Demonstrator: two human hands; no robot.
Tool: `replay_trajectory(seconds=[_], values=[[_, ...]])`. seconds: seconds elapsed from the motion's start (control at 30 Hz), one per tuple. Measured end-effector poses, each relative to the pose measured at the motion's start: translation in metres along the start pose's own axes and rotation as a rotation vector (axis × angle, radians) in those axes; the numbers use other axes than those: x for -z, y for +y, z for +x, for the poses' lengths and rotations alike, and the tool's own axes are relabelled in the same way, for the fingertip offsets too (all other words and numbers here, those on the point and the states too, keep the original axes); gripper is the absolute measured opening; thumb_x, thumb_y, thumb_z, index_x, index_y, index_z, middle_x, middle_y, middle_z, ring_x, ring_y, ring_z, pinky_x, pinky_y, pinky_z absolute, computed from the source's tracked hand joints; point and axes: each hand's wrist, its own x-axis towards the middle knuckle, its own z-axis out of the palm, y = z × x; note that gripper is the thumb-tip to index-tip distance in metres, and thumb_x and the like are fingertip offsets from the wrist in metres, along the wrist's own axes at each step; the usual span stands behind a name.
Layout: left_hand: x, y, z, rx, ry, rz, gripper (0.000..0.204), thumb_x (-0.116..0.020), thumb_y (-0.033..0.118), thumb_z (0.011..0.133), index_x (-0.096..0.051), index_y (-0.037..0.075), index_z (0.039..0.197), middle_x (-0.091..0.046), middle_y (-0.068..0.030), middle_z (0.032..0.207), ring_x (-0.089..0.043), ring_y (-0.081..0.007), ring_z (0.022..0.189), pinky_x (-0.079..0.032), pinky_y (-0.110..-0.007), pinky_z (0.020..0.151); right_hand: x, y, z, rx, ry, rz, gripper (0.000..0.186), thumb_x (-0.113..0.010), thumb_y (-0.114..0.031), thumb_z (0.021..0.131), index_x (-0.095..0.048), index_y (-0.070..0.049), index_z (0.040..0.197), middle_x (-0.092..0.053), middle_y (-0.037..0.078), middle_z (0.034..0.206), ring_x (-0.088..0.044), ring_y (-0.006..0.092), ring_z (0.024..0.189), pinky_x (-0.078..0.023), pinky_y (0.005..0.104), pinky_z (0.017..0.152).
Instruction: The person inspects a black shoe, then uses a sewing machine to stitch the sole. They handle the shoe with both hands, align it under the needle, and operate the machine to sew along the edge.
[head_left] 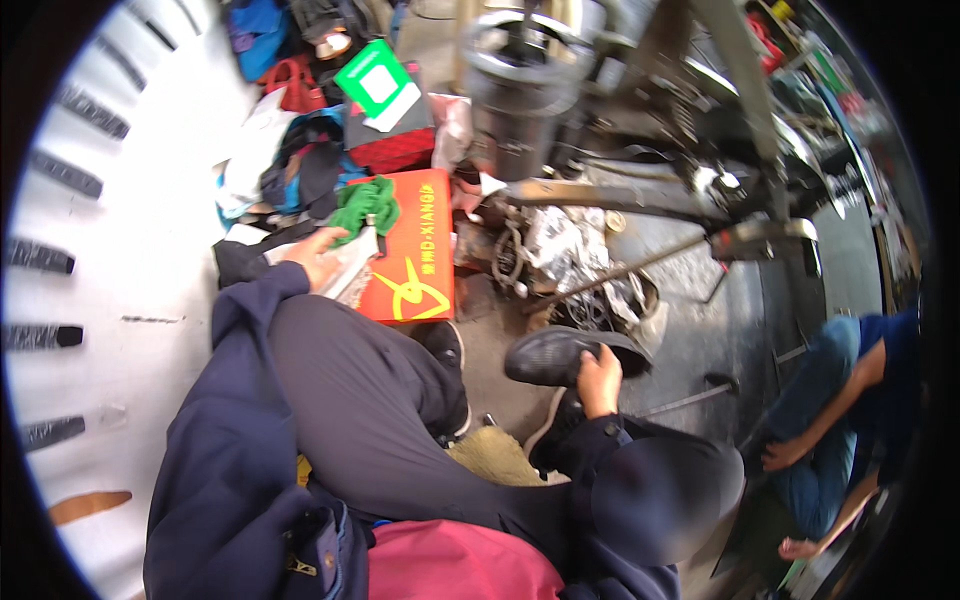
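A black perforated shoe (553,356) is held out over the floor by my right hand (600,384), whose fingers and thumb grip its side near the opening. My left hand (316,258) reaches forward on the left, fingers stretched out, close to a white paper or cloth (352,268) and just short of a crumpled green cloth (366,205). That green cloth rests on the left part of an orange shoe box (412,215) with yellow print. Any contact between my left fingertips and the white piece cannot be made out.
A black sewing machine (690,120) with a metal arm stands ahead right, a grey cylinder (525,95) beside it. Bagged scraps (560,250) lie below. A green card (374,82) leans on a dark red box (392,150). Another person (840,410) sits at far right.
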Motion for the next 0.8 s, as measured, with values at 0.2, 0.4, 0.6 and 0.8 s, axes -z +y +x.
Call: replay_trajectory(seconds=[0.2, 0.4, 0.6, 0.8], values=[[-0.034, -0.004, -0.012, -0.093, -0.127, 0.195, 0.095, -0.082, 0.043, 0.078, -0.037, 0.019, 0.159, -0.045, -0.0219, 0.155, -0.042, -0.045, 0.143, -0.035, -0.05, 0.119, 0.006, 0.036, 0.016, -0.276, -0.109, 0.265, 0.039, -0.063, -0.006, 0.094, -0.062, 0.014, 0.127, -0.068, 0.033, 0.123, -0.065, 0.0445, 0.119, -0.049, 0.0432, 0.104], [-0.052, -0.002, -0.014, -0.13, -0.08, 0.392, 0.083, -0.076, 0.026, 0.077, -0.044, 0.022, 0.154, -0.043, -0.0185, 0.157, -0.04, -0.04, 0.144, -0.036, -0.054, 0.116, 0.0, 0.063, 0.014, -0.19, -0.021, 0.056, 0.03, -0.064, -0.007, 0.091, -0.066, 0.013, 0.114, -0.072, 0.024, 0.104, -0.069, 0.0325, 0.098, -0.051, 0.0389, 0.09], [-0.067, -0.019, -0.015, -0.205, 0.091, 0.392, 0.053, -0.066, 0.028, 0.085, -0.062, 0.023, 0.137, -0.061, -0.014, 0.139, -0.056, -0.0344, 0.129, -0.045, -0.051, 0.106, 0.012, 0.05, 0.017, -0.243, -0.076, 0.082, 0.034, -0.072, -0.011, 0.09, -0.064, 0.015, 0.111, -0.072, 0.021, 0.097, -0.067, 0.0259, 0.09, -0.051, 0.036, 0.085], [-0.051, -0.017, -0.031, -0.098, -0.12, 0.433, 0.047, -0.062, 0.035, 0.089, -0.065, 0.022, 0.133, -0.064, -0.0129, 0.136, -0.059, -0.034, 0.126, -0.046, -0.05, 0.105, 0.013, 0.04, 0.016, -0.181, -0.101, 0.069, 0.04, -0.073, -0.011, 0.087, -0.063, 0.016, 0.115, -0.073, 0.028, 0.105, -0.071, 0.034, 0.097, -0.052, 0.0387, 0.09]])
